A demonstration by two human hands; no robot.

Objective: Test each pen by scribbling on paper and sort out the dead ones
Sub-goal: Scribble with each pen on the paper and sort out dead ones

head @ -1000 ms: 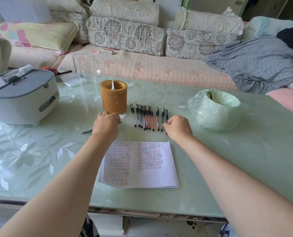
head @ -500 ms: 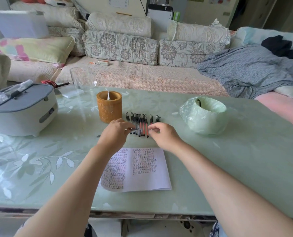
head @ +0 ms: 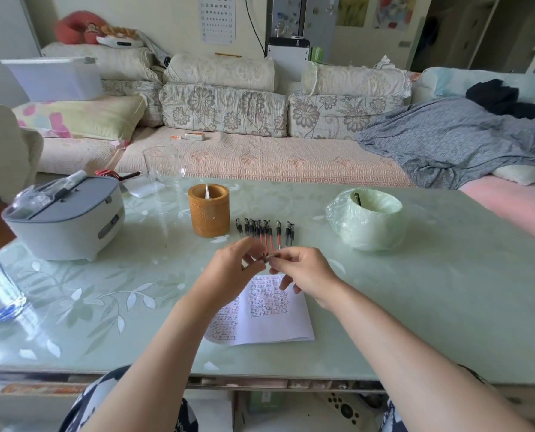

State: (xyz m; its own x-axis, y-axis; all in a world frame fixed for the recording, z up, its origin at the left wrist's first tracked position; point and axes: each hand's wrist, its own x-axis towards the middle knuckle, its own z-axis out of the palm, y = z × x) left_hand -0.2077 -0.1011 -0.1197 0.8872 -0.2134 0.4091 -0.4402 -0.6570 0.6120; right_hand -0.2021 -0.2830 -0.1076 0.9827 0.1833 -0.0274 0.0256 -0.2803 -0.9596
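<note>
Sofa (head: 260, 157) behind, pale green worktop (head: 447, 307) in front, both hands on one pen.
From the left: a closed grey case (head: 63, 226) stands on the worktop, then a wooden cup (head: 209, 213) holding one white thing, too small to tell. Just right of the cup, a row of pens (head: 264, 233) lies side by side, caps away from the person. Nearer the person, the left hand (head: 231, 271) curls its fingers round one end of a pen (head: 265, 257), and the right hand (head: 305, 271) pinches the other end, its other fingers loosely spread. That pen lies across between the hands, just before the row's near ends and over the far edge of the paper (head: 272, 319), which is covered in written marks. Far right, a bin (head: 369, 235) lined with a green bag has a dark pen-like thing inside.
</note>
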